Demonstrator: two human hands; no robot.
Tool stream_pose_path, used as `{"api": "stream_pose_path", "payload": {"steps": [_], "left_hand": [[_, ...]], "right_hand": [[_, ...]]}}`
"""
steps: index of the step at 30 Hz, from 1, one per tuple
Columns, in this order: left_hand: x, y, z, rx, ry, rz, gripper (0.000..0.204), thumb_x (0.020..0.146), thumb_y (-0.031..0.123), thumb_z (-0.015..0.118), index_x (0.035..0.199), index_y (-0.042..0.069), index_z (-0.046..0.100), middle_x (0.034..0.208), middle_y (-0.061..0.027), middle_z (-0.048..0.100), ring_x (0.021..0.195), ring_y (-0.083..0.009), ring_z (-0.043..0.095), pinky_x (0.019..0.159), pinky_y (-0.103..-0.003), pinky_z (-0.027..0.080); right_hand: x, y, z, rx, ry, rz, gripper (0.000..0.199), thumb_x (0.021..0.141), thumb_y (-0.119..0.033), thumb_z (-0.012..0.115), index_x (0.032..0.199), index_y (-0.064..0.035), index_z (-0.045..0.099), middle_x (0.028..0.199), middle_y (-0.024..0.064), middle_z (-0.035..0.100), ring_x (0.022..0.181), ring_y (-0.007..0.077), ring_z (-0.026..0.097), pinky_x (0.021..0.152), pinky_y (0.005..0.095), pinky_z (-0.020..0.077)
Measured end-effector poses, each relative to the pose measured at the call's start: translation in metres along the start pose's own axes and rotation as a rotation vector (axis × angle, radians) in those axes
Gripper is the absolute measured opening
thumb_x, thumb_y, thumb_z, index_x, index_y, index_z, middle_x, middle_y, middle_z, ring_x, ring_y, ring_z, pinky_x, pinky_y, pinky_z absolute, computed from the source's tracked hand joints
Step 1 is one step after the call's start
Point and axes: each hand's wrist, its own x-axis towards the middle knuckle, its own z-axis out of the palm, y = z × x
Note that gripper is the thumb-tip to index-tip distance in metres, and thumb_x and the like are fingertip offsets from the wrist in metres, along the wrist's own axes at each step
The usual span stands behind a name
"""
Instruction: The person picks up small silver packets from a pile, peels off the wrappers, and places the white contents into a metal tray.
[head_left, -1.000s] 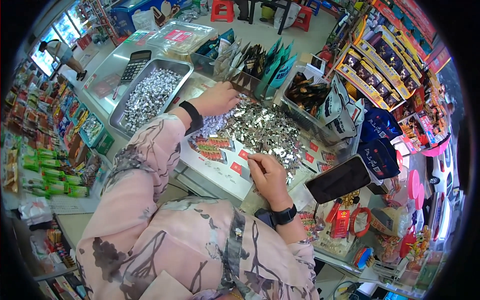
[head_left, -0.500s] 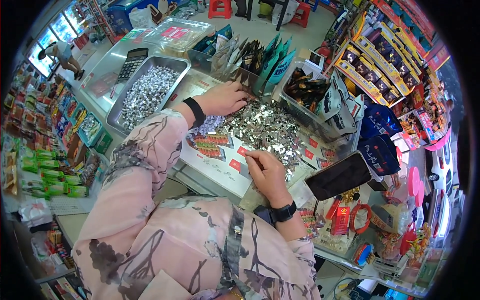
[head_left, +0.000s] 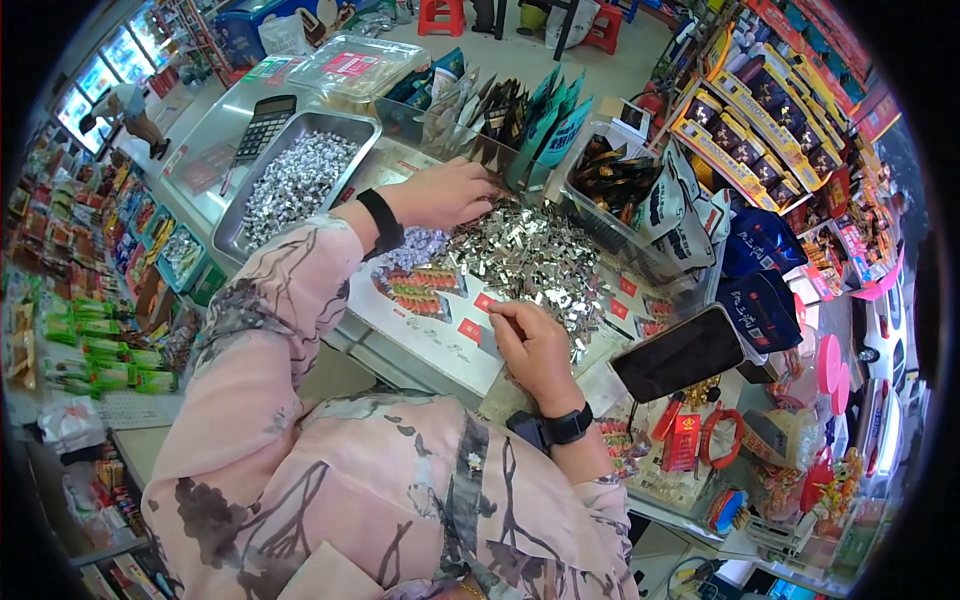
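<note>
A loose pile of small shiny silver metal pieces [head_left: 530,262] lies on the counter in front of me. My left hand [head_left: 452,192], with a black band on the wrist, reaches over the pile's far left edge. Its fingers are curled together, and whatever lies under their tips is hidden. My right hand [head_left: 537,348] rests at the near side of the pile, thumb and forefinger pinched; anything between them is too small to make out. Between the left wrist and the pile is a heap of small whitish pieces [head_left: 418,248]. A metal tray [head_left: 228,232] holds many small silver-white pieces [head_left: 300,182].
Clear bins of upright packets [head_left: 505,120] stand along the far side. A dark-screened phone [head_left: 680,355] leans at the right, beside dark blue bags [head_left: 757,310]. A calculator [head_left: 265,128] lies beyond the tray. Printed sheets [head_left: 440,340] cover the counter's near part.
My left wrist and forearm have shifted slightly away from me, while the hand stays at the pile's far edge. My right hand has hardly moved.
</note>
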Motion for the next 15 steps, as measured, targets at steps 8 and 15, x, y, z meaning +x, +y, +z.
{"api": "stream_pose_path", "payload": {"steps": [8, 15], "left_hand": [[0.003, 0.006, 0.010, 0.059, 0.021, -0.082, 0.035, 0.089, 0.031, 0.048, 0.111, 0.005, 0.057, 0.105, -0.0143, 0.054, 0.098, -0.0323, 0.051, 0.088, -0.039, 0.042], [-0.002, 0.002, 0.004, 0.083, -0.082, -0.106, 0.034, 0.088, 0.031, 0.048, 0.106, 0.004, 0.059, 0.104, -0.0150, 0.054, 0.098, -0.0322, 0.051, 0.087, -0.040, 0.041]], "right_hand": [[-0.001, -0.003, -0.001, -0.011, -0.007, 0.019, 0.011, 0.081, -0.009, 0.063, 0.091, -0.0031, 0.065, 0.078, 0.0097, 0.063, 0.064, 0.0190, 0.061, 0.059, 0.0275, 0.0470], [-0.001, 0.002, 0.001, -0.022, -0.009, -0.007, 0.011, 0.081, -0.009, 0.063, 0.090, -0.0030, 0.065, 0.080, 0.0100, 0.064, 0.065, 0.0197, 0.061, 0.059, 0.0276, 0.0475]]}}
